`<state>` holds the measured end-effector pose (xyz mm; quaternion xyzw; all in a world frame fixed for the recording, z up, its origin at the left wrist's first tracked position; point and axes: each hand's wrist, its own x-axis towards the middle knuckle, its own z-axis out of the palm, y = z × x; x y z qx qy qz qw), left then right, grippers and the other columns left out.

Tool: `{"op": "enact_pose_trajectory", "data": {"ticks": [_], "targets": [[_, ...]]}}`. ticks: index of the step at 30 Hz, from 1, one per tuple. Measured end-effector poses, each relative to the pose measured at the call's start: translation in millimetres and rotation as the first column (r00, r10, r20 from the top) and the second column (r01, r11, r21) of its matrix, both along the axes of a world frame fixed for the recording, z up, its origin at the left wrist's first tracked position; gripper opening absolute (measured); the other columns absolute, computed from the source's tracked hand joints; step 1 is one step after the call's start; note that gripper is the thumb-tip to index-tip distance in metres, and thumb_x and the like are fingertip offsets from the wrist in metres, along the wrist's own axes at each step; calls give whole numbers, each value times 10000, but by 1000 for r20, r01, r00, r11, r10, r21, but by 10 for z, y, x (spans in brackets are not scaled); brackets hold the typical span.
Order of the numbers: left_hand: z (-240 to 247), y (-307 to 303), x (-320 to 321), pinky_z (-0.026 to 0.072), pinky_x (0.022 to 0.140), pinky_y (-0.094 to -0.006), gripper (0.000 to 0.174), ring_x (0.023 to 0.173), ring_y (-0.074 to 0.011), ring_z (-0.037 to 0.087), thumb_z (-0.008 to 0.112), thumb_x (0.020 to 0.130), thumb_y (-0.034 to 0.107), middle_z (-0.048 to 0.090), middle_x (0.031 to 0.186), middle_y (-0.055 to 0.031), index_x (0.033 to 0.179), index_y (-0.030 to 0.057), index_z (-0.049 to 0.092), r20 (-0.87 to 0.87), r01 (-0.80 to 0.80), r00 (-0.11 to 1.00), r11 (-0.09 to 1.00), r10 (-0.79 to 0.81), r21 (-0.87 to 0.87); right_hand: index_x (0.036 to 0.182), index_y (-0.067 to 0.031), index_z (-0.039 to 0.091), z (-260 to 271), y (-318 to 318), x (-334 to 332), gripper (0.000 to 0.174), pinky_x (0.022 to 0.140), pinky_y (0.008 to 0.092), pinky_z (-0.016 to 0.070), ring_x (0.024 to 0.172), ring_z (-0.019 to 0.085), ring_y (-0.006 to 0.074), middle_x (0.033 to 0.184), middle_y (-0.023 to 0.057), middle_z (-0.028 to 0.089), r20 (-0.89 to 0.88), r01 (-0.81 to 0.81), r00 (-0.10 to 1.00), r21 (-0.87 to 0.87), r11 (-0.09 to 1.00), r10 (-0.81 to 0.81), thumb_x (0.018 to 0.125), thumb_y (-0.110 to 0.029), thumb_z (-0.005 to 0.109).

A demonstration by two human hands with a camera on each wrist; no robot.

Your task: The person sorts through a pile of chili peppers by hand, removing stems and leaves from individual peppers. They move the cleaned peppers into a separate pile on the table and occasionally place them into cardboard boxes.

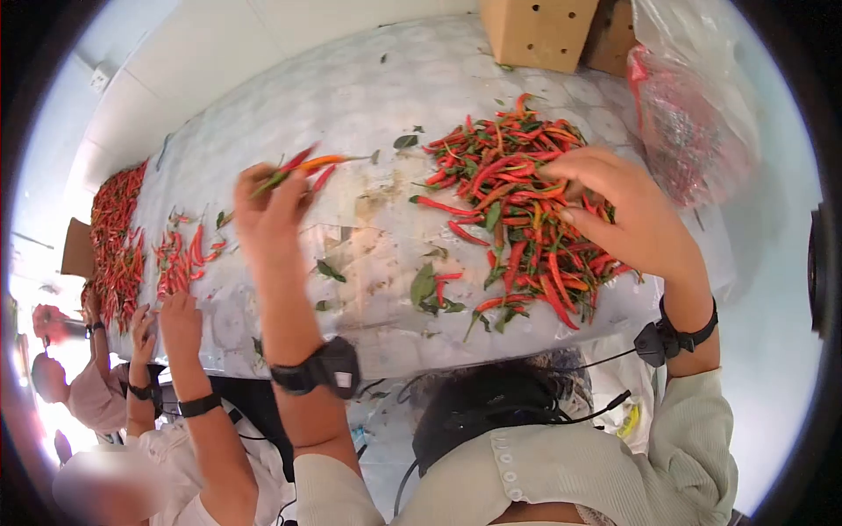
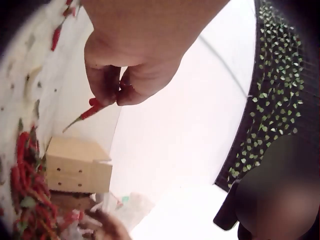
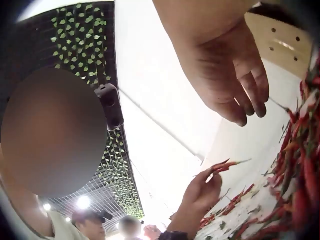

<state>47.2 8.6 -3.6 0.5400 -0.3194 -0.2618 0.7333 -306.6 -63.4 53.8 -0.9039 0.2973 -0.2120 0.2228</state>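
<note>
Above the covered table my left hand (image 1: 270, 210) pinches a few chili peppers (image 1: 326, 161), red and orange, their tips sticking out past the fingers. In the left wrist view thumb and fingertips meet around a red chili (image 2: 91, 112) whose thin stem points down. My right hand (image 1: 631, 210) hovers at the right side of a large heap of red chili peppers (image 1: 513, 171). Its fingers, seen in the right wrist view (image 3: 232, 75), hang loosely bent with nothing between them. Some green leaves (image 1: 423, 284) lie at the near edge of the heap.
A smaller group of chilies (image 1: 180, 263) lies to the left, and a big heap (image 1: 118, 237) beyond it. Other people work along that side. Cardboard boxes (image 1: 537, 35) and a clear plastic bag (image 1: 697, 123) stand at the back right. Loose leaves (image 1: 330, 270) dot the tablecloth.
</note>
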Motion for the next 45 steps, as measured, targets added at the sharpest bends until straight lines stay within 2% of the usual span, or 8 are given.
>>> {"op": "enact_pose_trajectory", "data": {"ticks": [2,3,7,10,17,27,39,45], "targets": [[-56,178,363,522,704,-292,321,845,-149,653,742,841,82,641,995,-91,1109,18,577,428,-256,881,964,202,72,1224,-68,605,2,127,-188,391,821,411,519,969,625,330,1067,137,611,-169,25,985,-46,999,-33,842,-117,674],[-110,276,522,531,687,-298,489,764,-175,627,792,819,167,629,1057,-116,1218,-4,567,821,-536,488,844,296,14,1271,-77,565,-59,223,-294,484,765,432,507,928,620,350,1043,139,595,-262,57,961,-110,992,-85,828,-203,711],[-75,639,387,522,740,-336,606,846,-189,619,806,791,213,592,1149,-127,1301,19,543,981,-653,159,757,106,24,1376,-86,470,-157,625,-471,731,792,457,514,934,621,371,1101,174,555,-414,114,905,25,993,-93,745,-261,794],[-44,721,-109,513,778,-346,636,865,-214,603,820,773,208,594,1138,-133,1313,32,535,752,-327,635,821,-175,468,1381,-86,469,-253,711,-405,756,792,456,522,939,618,381,1142,189,526,-477,174,869,50,983,-130,726,-245,810],[-45,734,-1068,500,874,-421,720,1021,-338,606,852,669,190,558,1177,-171,1294,24,537,684,128,337,752,-647,647,1352,-56,490,-661,526,-166,684,787,441,523,968,612,356,1095,173,511,-192,168,965,-59,984,-177,752,-193,790],[-124,326,-1426,503,791,-473,499,947,-410,622,749,770,116,607,1041,-204,1214,32,537,651,45,470,753,-596,656,1300,-74,537,-619,-45,193,577,836,435,510,999,605,376,1138,175,544,-60,121,990,-73,990,-125,787,-205,766],[19,-168,-1140,507,660,-355,276,718,-250,639,739,784,54,654,946,-149,1039,17,640,782,-11,501,901,-371,434,1505,-78,318,-676,-179,-964,983,1140,468,333,1368,376,446,1471,275,369,-270,464,856,24,885,-441,699,-283,843],[9,-366,-802,469,599,-281,195,639,-138,586,740,804,62,673,879,-81,973,13,657,656,120,646,901,-390,418,1491,-27,304,-1000,-320,-596,856,1159,448,303,1391,351,436,1474,283,357,61,295,952,64,953,-299,792,-207,764]]}}
